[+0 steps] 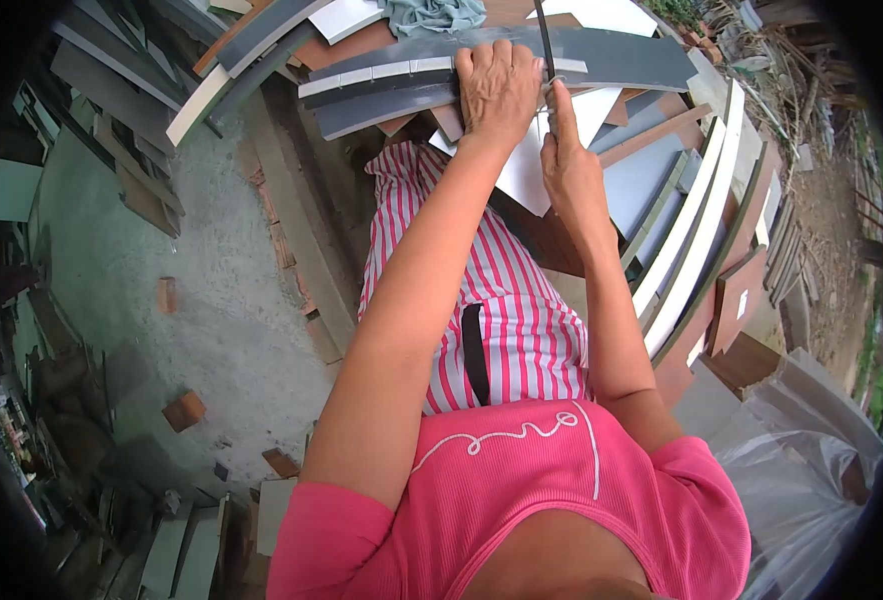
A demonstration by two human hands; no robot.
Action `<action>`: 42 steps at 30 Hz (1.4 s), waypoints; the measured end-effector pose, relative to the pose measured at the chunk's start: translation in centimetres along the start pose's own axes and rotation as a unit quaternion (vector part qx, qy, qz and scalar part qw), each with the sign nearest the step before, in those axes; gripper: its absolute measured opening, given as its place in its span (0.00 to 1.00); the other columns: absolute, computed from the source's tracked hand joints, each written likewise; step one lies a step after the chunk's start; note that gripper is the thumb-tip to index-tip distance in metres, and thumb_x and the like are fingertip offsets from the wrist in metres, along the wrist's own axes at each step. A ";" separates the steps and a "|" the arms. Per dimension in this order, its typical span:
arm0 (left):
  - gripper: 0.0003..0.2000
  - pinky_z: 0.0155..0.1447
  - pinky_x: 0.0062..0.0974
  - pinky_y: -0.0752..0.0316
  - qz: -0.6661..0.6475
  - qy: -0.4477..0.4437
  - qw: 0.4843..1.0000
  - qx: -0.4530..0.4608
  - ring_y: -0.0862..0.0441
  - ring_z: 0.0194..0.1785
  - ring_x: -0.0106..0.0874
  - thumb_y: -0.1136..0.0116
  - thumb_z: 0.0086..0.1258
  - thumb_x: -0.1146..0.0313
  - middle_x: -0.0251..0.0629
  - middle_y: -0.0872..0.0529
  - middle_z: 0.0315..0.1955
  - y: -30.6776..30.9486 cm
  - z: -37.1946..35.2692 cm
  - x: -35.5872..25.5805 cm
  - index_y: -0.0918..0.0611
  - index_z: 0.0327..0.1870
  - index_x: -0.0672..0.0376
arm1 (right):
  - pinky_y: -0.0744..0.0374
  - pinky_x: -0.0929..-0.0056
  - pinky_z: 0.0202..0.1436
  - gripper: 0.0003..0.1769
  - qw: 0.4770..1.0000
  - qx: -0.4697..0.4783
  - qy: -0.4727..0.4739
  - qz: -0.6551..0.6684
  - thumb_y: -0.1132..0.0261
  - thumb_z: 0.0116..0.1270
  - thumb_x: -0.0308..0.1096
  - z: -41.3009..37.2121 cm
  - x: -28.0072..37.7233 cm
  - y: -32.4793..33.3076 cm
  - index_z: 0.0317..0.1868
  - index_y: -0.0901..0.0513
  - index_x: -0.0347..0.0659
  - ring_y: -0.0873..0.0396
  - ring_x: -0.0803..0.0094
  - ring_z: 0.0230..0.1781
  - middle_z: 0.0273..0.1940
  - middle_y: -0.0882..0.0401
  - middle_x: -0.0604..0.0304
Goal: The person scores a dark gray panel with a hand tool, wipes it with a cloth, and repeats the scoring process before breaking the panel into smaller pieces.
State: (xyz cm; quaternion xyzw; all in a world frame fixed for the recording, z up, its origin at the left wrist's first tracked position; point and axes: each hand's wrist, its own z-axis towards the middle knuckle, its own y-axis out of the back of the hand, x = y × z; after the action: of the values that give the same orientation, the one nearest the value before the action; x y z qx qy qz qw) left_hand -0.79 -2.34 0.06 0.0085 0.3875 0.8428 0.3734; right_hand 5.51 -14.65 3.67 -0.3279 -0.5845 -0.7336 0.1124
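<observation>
My left hand presses down on a narrow white strip, its fingers close together and bent over the strip. That strip lies across a long dark grey board, which rests on a pile of other boards. Just right of it, my right hand is closed round the handle of a long thin dark tool, index finger stretched along it. The tool stands across the strip and points away from me. Its exact type and its contact with the strip are too small to tell.
Curved white strips and brown boards lie at the right of the pile. A grey-green cloth is at the top. Clear plastic sheeting sits at lower right. On the concrete floor at left are brick pieces and stacked boards.
</observation>
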 end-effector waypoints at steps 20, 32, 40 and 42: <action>0.08 0.55 0.41 0.40 0.032 0.033 0.998 -0.040 0.26 0.44 0.38 0.44 0.68 0.62 0.38 0.21 0.34 -1.3 0.9 -0.1 0.20 0.34 0.56 | 0.24 0.48 0.40 0.36 0.989 0.113 -0.093 -0.003 0.49 0.72 0.26 -7.4 -1.4 3.2 0.76 0.50 0.56 0.18 0.39 0.41 0.46 0.21 0.32; 0.10 0.55 0.41 0.40 0.062 0.043 0.997 -0.010 0.26 0.44 0.38 0.46 0.69 0.60 0.38 0.21 0.35 -1.1 1.1 -0.1 0.20 0.33 0.56 | 0.26 0.48 0.38 0.36 0.998 0.053 -0.033 0.003 0.50 0.71 0.26 -2.7 -0.8 1.0 0.76 0.50 0.57 0.19 0.39 0.34 0.36 0.20 0.33; 0.09 0.55 0.41 0.40 0.056 0.033 0.997 -0.034 0.26 0.43 0.38 0.45 0.68 0.60 0.39 0.21 0.34 -1.3 1.0 -0.1 0.20 0.33 0.56 | 0.25 0.48 0.35 0.37 0.999 0.033 0.010 -0.012 0.48 0.68 0.24 -6.0 -2.1 1.7 0.76 0.49 0.53 0.19 0.42 0.29 0.30 0.19 0.37; 0.09 0.54 0.41 0.40 0.051 0.035 0.998 -0.022 0.26 0.43 0.38 0.45 0.68 0.60 0.39 0.21 0.34 -1.0 1.0 -0.1 0.20 0.33 0.55 | 0.26 0.48 0.37 0.36 0.999 0.039 -0.001 -0.017 0.49 0.70 0.25 -2.5 -1.4 1.1 0.76 0.49 0.54 0.19 0.41 0.33 0.35 0.19 0.35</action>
State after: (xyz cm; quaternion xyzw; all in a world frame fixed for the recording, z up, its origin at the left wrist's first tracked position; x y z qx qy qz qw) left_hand 0.16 -1.30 0.18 -0.0091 0.3810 0.8687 0.3162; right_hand 6.27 -17.60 3.42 -0.3143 -0.6182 -0.7117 0.1119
